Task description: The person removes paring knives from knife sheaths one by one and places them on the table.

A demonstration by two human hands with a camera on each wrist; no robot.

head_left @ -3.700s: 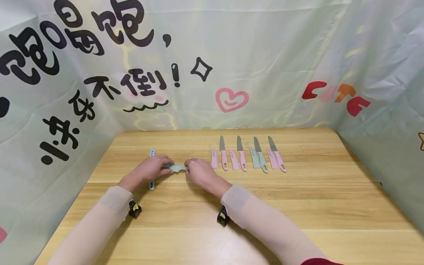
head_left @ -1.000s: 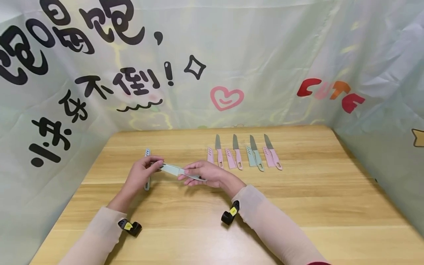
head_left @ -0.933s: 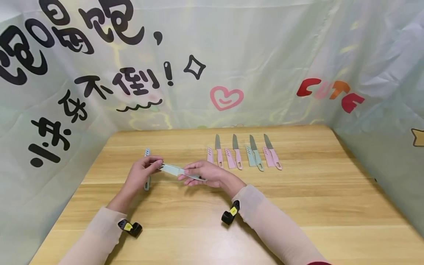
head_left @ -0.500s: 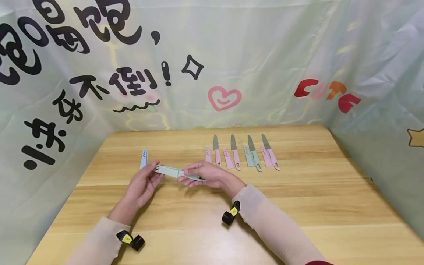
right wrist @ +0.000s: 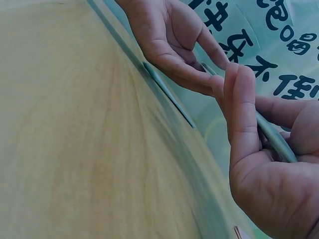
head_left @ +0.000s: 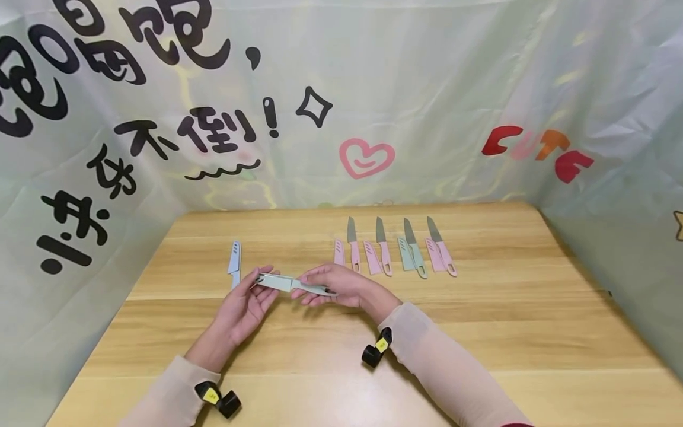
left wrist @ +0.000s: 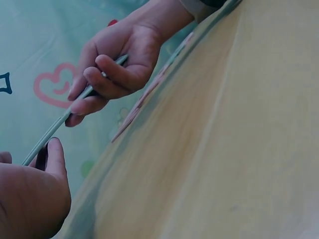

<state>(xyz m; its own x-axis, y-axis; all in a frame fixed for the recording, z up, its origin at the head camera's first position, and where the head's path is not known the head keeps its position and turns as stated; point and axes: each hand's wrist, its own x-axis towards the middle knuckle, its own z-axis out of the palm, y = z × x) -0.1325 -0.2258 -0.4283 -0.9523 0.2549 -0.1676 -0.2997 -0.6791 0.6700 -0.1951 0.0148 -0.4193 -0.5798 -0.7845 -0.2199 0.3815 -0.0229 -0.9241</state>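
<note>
A pale green knife (head_left: 315, 289) with its blade inside a matching slotted sheath (head_left: 275, 281) is held between both hands, raised over the table. My left hand (head_left: 242, 311), palm turned up, pinches the sheath's tip end between thumb and fingers. The handle lies in my right hand (head_left: 344, 284), thumb on top and fingers beneath. In the left wrist view the knife (left wrist: 47, 137) appears edge-on as a thin slanted strip. A light blue sheathed knife (head_left: 235, 258) lies on the table beyond my left hand, its handle end partly hidden by that hand.
At the back right of the wooden table (head_left: 512, 332), several bare knives lie in a row, each beside its sheath: mostly pink, such as the rightmost knife (head_left: 447, 258), plus a green knife (head_left: 418, 258). A printed cloth (head_left: 437, 89) hangs round the table's back and sides.
Both hands have lifted the sheathed green knife from low over the table and turned its flat side up. My left hand has rolled palm up and moved nearer, uncovering more of the blue knife.
</note>
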